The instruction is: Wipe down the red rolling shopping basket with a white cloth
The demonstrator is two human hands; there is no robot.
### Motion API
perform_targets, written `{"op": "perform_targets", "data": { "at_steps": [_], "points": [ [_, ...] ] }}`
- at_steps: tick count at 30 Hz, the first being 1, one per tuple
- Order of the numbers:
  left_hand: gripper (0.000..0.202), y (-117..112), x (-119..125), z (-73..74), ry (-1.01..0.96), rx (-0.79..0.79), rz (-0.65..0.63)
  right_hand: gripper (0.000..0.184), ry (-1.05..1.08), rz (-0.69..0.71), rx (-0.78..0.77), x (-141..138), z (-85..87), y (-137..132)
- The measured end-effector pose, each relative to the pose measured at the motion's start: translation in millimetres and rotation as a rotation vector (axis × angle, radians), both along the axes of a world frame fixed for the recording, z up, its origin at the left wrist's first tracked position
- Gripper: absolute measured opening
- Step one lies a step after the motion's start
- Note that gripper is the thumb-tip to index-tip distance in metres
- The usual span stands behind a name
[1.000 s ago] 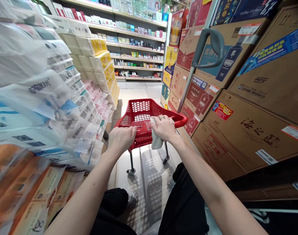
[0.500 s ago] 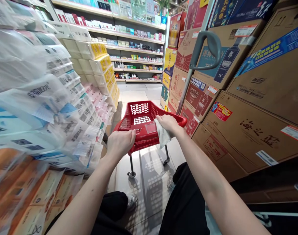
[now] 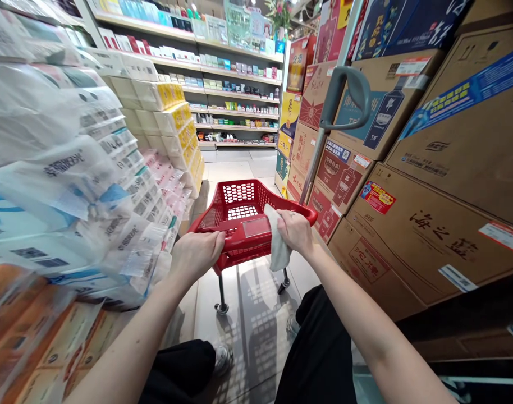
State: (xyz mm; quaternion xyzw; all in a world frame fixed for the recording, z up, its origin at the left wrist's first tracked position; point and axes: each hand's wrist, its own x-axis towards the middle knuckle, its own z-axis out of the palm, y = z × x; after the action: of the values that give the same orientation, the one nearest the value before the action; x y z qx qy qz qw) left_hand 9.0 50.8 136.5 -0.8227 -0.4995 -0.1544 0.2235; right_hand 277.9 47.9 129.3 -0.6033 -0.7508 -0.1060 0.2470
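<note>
A small red plastic shopping cart on thin wheeled legs stands in the aisle in front of me. My left hand grips its near rim at the left corner. My right hand presses a white cloth against the near rim at the right, and the cloth hangs down over the edge. The cart's grey pull handle rises on a pole at the right. The basket looks empty inside.
Stacked packs of tissue paper crowd the left side of the aisle. Piled cardboard cartons wall the right side. Stocked shelves stand across the far end. Tiled floor runs between; my legs and shoes are below.
My right hand has shifted the cloth along the cart's near rim, from flat on top to over the right edge. The cart has turned a little to the left. My left hand keeps its grip.
</note>
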Motion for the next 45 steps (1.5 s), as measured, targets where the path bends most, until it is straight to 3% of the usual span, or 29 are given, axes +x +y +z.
{"op": "perform_targets", "data": {
  "at_steps": [8,12,17,24,28,34,39,45],
  "points": [
    [0.046,-7.1,15.5,1.7,-0.033,0.047,0.002,0.051,-0.068,-0.184,-0.194,40.8,12.8,9.3],
    [0.046,-9.5,26.1,1.4,-0.079,0.058,0.004,0.062,0.002,-0.248,-0.248,18.7,20.6,13.1],
    [0.047,-7.7,22.0,-0.3,-0.095,0.067,0.037,0.056,0.022,-0.279,-0.198,-28.5,19.9,8.7],
    [0.049,-7.3,9.6,0.7,-0.101,0.036,0.023,0.043,0.037,-0.055,-0.344,-31.2,32.5,21.0],
    [0.048,-11.1,15.6,-0.4,-0.118,0.032,0.013,0.043,0.015,-0.066,-0.434,-50.7,38.4,35.1],
    [0.047,-12.8,20.7,-3.1,-0.136,0.034,-0.006,0.049,-0.029,0.011,-0.274,-94.8,32.5,17.3],
    [0.044,-15.3,13.8,1.8,-0.104,-0.036,-0.118,0.041,-0.041,0.193,-0.188,-76.3,34.8,-1.4],
    [0.044,-10.3,10.2,8.7,-0.127,-0.182,-0.249,0.039,-0.051,0.148,-0.190,-55.7,34.1,2.8]
  ]
}}
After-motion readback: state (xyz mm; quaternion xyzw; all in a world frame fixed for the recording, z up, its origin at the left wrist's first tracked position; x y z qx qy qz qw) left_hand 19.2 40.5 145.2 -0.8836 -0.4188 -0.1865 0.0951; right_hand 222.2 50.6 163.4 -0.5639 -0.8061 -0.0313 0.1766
